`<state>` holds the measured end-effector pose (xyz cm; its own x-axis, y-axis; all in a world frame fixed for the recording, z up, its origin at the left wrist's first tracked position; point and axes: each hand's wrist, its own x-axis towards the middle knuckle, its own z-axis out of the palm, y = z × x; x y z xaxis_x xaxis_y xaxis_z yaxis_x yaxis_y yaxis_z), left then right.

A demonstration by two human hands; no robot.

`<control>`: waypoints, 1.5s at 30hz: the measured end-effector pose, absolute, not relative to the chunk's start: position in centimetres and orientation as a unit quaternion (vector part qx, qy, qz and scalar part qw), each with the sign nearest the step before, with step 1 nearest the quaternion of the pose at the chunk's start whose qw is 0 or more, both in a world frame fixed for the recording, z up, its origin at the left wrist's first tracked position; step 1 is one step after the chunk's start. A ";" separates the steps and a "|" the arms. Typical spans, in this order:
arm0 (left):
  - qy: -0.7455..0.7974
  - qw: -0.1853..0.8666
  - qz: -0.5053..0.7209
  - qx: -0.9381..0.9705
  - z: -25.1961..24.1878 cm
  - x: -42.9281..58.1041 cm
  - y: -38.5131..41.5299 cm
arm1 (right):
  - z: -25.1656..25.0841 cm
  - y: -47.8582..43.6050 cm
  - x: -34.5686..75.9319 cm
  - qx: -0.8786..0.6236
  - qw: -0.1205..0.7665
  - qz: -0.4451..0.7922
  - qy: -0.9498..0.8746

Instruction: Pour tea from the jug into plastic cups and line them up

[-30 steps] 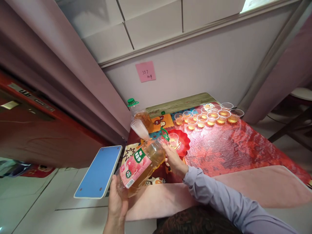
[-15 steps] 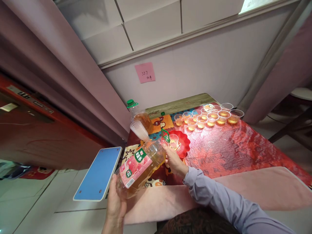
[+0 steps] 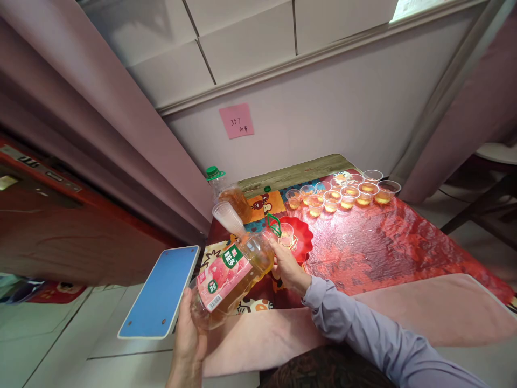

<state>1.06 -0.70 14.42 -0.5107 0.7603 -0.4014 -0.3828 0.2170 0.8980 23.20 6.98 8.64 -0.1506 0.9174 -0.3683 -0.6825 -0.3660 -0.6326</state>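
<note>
A large clear juice bottle with a pink label lies tilted in both my hands, its neck toward the upper right. My left hand is wrapped under its base, and my right hand grips it near the neck. A green ring handle sticks up by the neck. The bottle's mouth is over a clear plastic cup on a red scalloped plate; my right hand partly hides the mouth. Amber liquid fills part of the bottle.
Several clear cups with amber drink stand in rows at the back right of the table. A stack of cups leans beside another green-capped bottle. A loose green cap lies behind. A blue stool stands left.
The whole view has shifted slightly. Both hands keep their hold on the bottle, which stays tilted over the cup at nearly the same angle.
</note>
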 end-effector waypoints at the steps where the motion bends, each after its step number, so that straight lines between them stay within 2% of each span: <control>1: 0.622 0.473 0.606 0.150 14.6 1.2 -0.7 | 8.7 7.0 23.2 -0.362 0.543 0.741 -0.159; 11: 0.637 0.472 0.591 0.148 16.1 2.5 -0.8 | 8.6 7.0 23.4 -0.356 0.542 0.745 -0.155; 45: 0.645 0.467 0.587 0.147 16.2 2.4 -0.9 | 8.2 7.0 23.4 -0.362 0.538 0.749 -0.135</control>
